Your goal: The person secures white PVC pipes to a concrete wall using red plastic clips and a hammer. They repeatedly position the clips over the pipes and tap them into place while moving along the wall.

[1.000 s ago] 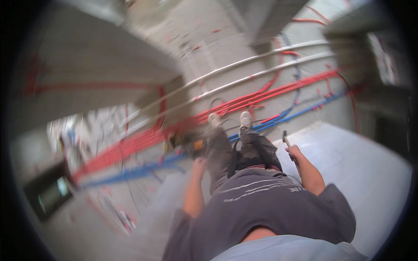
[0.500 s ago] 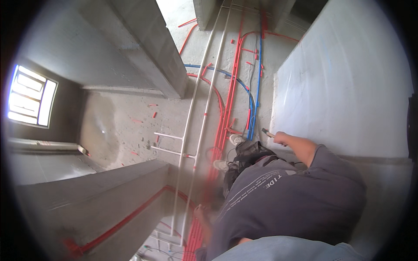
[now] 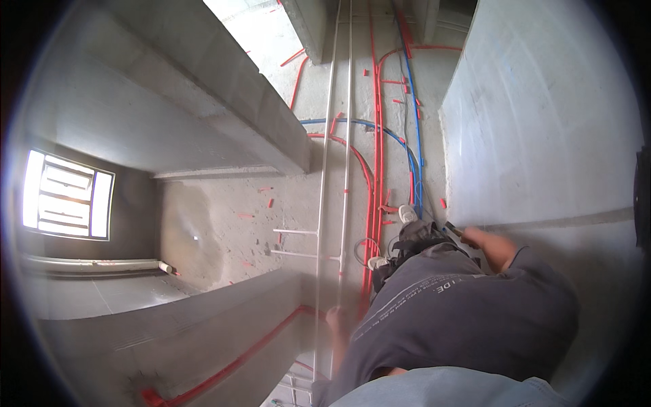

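My right hand [image 3: 477,239] is closed round a short tool [image 3: 454,229] with a dark end, held low beside the right wall; its exact kind is too small to make out. My left hand [image 3: 334,317] hangs on the other side of my body, above the white pipes [image 3: 323,183] and near a low wall corner. Motion smears its fingers, so I cannot tell whether it holds anything. Ahead of my shoes [image 3: 407,214], red pipes [image 3: 378,142] and blue pipes [image 3: 417,129] run along the concrete floor.
A pale wall [image 3: 542,129] stands close on the right. On the left are a thick wall end [image 3: 288,136] and a low wall [image 3: 203,319] with a red pipe along it. A loop of thin cable [image 3: 359,252] lies by my left shoe. Short red pipe pieces [image 3: 270,203] are scattered about.
The view has shifted, and the pipes and walls now sit farther right and mostly lower. My left hand has swung forward and my right hand is closer to my legs, still with the tool.
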Demonstrator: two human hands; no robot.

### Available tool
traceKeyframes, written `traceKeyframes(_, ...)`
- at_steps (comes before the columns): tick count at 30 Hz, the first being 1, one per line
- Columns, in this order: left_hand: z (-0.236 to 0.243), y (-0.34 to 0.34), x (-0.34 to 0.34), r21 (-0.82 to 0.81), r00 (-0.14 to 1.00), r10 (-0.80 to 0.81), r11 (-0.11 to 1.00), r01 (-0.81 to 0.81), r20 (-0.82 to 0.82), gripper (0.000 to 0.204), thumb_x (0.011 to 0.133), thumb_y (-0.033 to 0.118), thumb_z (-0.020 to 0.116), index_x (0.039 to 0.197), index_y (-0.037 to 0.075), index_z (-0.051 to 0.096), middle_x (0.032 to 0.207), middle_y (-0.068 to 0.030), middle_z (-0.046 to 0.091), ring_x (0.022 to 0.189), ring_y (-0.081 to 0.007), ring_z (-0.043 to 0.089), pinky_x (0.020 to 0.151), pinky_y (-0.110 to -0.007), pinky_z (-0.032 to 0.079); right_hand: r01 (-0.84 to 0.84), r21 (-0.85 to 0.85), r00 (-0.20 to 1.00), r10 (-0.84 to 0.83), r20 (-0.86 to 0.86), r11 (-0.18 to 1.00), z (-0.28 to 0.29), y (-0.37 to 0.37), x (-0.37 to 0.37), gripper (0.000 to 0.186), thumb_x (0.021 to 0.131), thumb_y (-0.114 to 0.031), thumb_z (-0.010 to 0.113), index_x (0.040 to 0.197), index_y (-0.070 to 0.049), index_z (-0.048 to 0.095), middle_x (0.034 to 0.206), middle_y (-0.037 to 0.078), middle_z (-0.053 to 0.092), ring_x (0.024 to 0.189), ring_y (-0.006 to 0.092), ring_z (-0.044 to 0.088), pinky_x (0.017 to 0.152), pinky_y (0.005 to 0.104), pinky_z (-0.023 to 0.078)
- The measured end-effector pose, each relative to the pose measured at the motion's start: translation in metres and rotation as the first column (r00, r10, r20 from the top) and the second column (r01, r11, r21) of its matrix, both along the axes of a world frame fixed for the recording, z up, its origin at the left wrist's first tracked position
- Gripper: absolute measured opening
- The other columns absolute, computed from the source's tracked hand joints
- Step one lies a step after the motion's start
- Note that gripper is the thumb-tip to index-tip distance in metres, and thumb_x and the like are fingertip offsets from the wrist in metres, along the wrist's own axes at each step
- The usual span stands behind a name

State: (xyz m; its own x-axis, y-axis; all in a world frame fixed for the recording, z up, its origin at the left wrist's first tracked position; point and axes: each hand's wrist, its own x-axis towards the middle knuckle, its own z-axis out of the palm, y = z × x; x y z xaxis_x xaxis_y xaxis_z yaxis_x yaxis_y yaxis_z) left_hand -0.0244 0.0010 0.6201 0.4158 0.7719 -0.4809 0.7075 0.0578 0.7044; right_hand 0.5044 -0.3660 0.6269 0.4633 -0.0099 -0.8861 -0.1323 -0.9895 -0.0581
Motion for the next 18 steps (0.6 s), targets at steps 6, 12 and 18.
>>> traceKeyframes(6,0.021,-0.021,0.057,-0.192,0.992,-0.042,0.981,0.018,-0.119,0.032,0.097,0.027,0.062,0.086,-0.001,0.074,0.071,-0.0069,0.069,0.066,-0.0164,0.066,0.063,-0.034,0.052,0.027,0.056,0.999,-0.025,-0.035,0.998,-0.002,0.004,0.026,0.017,0.084,-0.011,0.059,0.083,0.004,0.068,0.066,0.018,0.064,0.050,0.0293,0.062,0.044,0.0453,0.047)
traceKeyframes(12,0.036,-0.025,0.080,-0.153,0.990,0.043,0.986,-0.063,-0.131,0.028,0.097,0.021,0.064,0.093,-0.005,0.074,0.075,-0.0082,0.070,0.065,-0.0184,0.066,0.060,-0.034,0.052,0.002,-0.002,1.000,-0.002,-0.017,1.000,-0.018,0.021,0.076,0.017,0.086,-0.014,0.065,0.083,0.002,0.068,0.065,0.014,0.061,0.049,0.0264,0.057,0.044,0.0432,0.042)
traceKeyframes(18,0.070,-0.033,0.118,-0.347,0.929,0.310,0.864,-0.365,-0.204,0.025,0.089,0.022,0.073,0.095,-0.002,0.071,0.092,-0.0070,0.076,0.078,-0.0165,0.068,0.073,-0.032,0.053,-0.322,0.126,0.947,0.320,0.035,0.938,-0.080,0.006,0.123,0.016,0.088,-0.010,0.060,0.086,0.002,0.070,0.068,0.016,0.064,0.050,0.0270,0.059,0.045,0.0436,0.044)
